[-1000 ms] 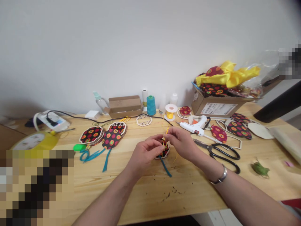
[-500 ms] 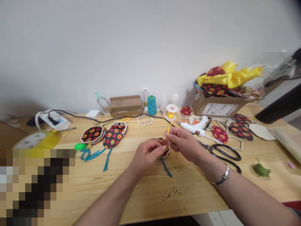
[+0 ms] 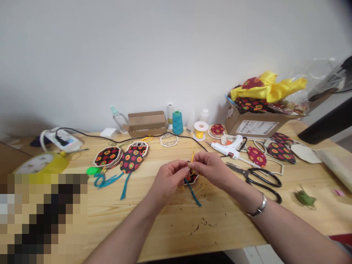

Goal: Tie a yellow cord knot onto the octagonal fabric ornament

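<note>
My left hand (image 3: 172, 179) and my right hand (image 3: 209, 169) meet over a small dark floral ornament (image 3: 191, 178) with a pale rim, lying on the table. Both are closed in a pinch at the yellow cord (image 3: 193, 157), whose knotted length stands up beside the right fingers. Loose loops of this cord spread around the ornament. A teal tassel (image 3: 194, 194) trails from its lower edge toward me. Fingers cover the upper part of the ornament, and the exact grip points are hidden.
Black-handled scissors (image 3: 261, 178) and a white glue gun (image 3: 229, 148) lie right of my hands. Behind stand a yellow cord spool (image 3: 201, 131) and a teal thread cone (image 3: 177, 123). Finished-looking floral ornaments (image 3: 107, 157) are stacked left. A black cable (image 3: 132, 140) crosses the back.
My right hand has come down and inward, so the fingertips of both hands now meet. The knotted cord sits lower, and loose loops show around the ornament.
</note>
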Motion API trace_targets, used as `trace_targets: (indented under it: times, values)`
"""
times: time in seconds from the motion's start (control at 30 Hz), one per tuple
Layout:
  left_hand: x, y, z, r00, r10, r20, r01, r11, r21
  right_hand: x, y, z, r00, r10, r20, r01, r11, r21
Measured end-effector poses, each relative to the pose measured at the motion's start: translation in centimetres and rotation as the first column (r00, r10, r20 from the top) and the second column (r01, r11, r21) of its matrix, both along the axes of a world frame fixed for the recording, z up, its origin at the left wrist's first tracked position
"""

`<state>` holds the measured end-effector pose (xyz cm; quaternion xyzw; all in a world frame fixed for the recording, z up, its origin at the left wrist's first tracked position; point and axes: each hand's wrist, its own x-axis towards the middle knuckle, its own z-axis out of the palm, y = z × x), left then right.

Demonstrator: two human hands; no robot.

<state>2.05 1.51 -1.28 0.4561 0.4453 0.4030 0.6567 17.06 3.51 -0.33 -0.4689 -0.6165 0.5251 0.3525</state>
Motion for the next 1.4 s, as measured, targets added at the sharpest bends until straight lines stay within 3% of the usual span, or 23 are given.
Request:
trace_targets:
  times: [0.37,0.6,0.7,0.8,0.93,1.0,1.1,1.2,1.33,1.4]
  values:
    - [-0.4,0.4,-0.2,0.994,-0.032,0.104,0.044,0.992,-0.122,0.2,0.1,-0.1,0.99,0.066,-0.128,-0.078,0.992,-0.097]
    - [-0.3,0.3,0.1,1.0,-0.007,0.025,0.009,0.997,-0.082,0.2,0.0,0.1,0.991,0.074,-0.112,-0.085,0.992,-0.098]
    - [-0.3,0.3,0.2,1.0,0.025,-0.006,-0.025,0.998,-0.062,0.2,0.1,0.0,0.995,0.084,-0.055,-0.086,0.996,-0.031]
    - [-0.3,0.5,0.0,0.995,0.101,-0.006,-0.101,0.994,-0.043,0.5,0.2,-0.1,0.988,0.039,0.146,-0.06,0.989,0.137]
    - [-0.3,0.7,-0.5,0.983,0.186,-0.007,-0.186,0.982,-0.041,1.0,0.0,0.0,0.843,-0.187,0.505,-0.02,0.926,0.378]
    - [-0.3,0.8,-0.6,0.977,0.213,-0.002,-0.212,0.976,-0.043,1.0,-0.4,0.3,0.787,-0.232,0.571,-0.039,0.906,0.422]
    - [-0.2,0.7,-0.5,0.972,0.234,0.023,-0.233,0.972,-0.042,0.5,-1.4,0.6,0.784,-0.209,0.584,-0.111,0.879,0.463]
    - [-0.2,0.6,-0.3,0.966,0.256,0.045,-0.252,0.965,-0.074,-0.3,-2.6,0.2,0.777,-0.141,0.614,-0.284,0.791,0.541]
    - [-0.3,0.6,-0.3,0.969,0.214,0.123,-0.196,0.969,-0.148,-1.1,-3.3,-1.5,0.678,-0.164,0.716,-0.541,0.549,0.637]
    - [-0.4,0.6,-0.5,0.965,0.205,0.161,-0.178,0.97,-0.167,-1.1,-3.2,-2.1,0.635,-0.188,0.749,-0.607,0.478,0.635]
